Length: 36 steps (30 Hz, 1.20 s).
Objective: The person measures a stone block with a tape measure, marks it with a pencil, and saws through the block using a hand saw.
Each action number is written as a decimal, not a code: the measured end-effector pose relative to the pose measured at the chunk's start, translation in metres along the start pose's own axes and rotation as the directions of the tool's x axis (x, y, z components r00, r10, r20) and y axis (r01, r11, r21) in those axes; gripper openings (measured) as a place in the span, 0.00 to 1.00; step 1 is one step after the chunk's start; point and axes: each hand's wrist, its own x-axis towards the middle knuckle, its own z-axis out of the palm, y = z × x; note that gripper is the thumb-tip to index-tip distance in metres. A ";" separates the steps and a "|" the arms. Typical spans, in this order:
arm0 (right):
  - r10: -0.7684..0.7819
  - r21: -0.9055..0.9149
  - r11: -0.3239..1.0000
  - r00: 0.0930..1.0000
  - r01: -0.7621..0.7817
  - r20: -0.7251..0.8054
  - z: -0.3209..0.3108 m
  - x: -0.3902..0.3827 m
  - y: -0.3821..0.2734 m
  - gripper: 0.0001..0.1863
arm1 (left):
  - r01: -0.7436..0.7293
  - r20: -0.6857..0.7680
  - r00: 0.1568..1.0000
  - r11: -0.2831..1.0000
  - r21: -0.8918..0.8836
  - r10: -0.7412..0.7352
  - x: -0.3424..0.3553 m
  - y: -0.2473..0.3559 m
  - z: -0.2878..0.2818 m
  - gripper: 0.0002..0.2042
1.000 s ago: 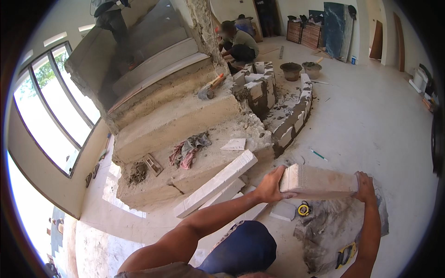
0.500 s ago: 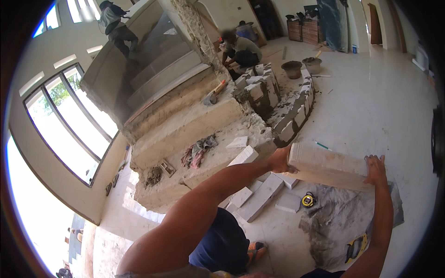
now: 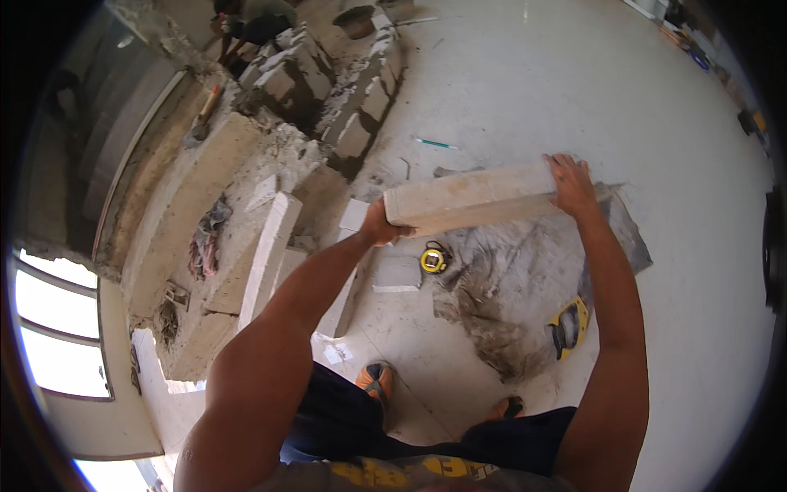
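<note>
A long pale masonry block (image 3: pixel 471 197) is held level in front of me, over a crumpled grey plastic sheet (image 3: pixel 492 271). My left hand (image 3: pixel 381 223) grips its left end, with the thumb along the lower edge. Around the right end my right hand (image 3: pixel 571 184) is closed, fingers over the top. Just below the block's left part lies a yellow-and-black tape measure (image 3: pixel 433 259). A saw with a yellow handle (image 3: pixel 567 328) rests on the sheet's near right side, beside my right forearm.
Loose white blocks (image 3: pixel 270 246) lean and lie left of my left arm. Broken concrete steps (image 3: pixel 176 189) bear a hammer (image 3: pixel 205 115) and a rag (image 3: pixel 209 238). A low curved block wall (image 3: pixel 361 123) stands ahead, with another person (image 3: pixel 262 25) crouching behind it. A green pencil-like stick (image 3: pixel 436 143) lies on the floor.
My view has turned down and to the right, so the block appears farther left and more centred. Both hands keep their hold; its right end now sits higher than its left in view.
</note>
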 end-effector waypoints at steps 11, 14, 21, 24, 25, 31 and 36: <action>-0.074 0.150 0.983 0.976 0.106 -0.204 -0.014 -0.048 -0.052 0.26 | 0.031 0.141 0.988 0.981 0.189 -0.059 0.016 -0.001 -0.022 0.44; -0.183 0.353 0.917 0.982 0.184 -0.037 0.017 -0.089 -0.063 0.22 | -0.030 0.130 0.992 0.958 0.285 -0.007 0.023 0.012 -0.028 0.48; 0.094 0.122 0.966 0.751 -0.228 0.654 0.019 -0.273 -0.067 0.36 | -0.145 0.062 0.989 0.916 0.375 0.131 0.014 0.040 -0.042 0.61; 0.323 0.183 0.886 0.850 -0.427 0.416 0.057 -0.330 -0.073 0.43 | -0.204 0.054 0.977 0.820 0.535 0.208 0.016 0.067 -0.046 0.57; 0.370 0.220 0.859 0.858 -0.461 0.356 0.066 -0.338 -0.081 0.45 | -0.248 0.064 0.963 0.768 0.591 0.262 0.018 0.076 -0.042 0.56; 0.582 0.301 0.745 0.800 -0.596 0.142 0.107 -0.359 -0.091 0.40 | -0.329 0.155 0.927 0.545 0.771 0.340 0.044 0.125 0.031 0.57; 0.880 0.727 0.071 0.386 -0.683 0.278 0.037 -0.345 -0.086 0.22 | -0.256 0.138 0.962 0.605 0.754 0.235 0.074 0.151 0.094 0.56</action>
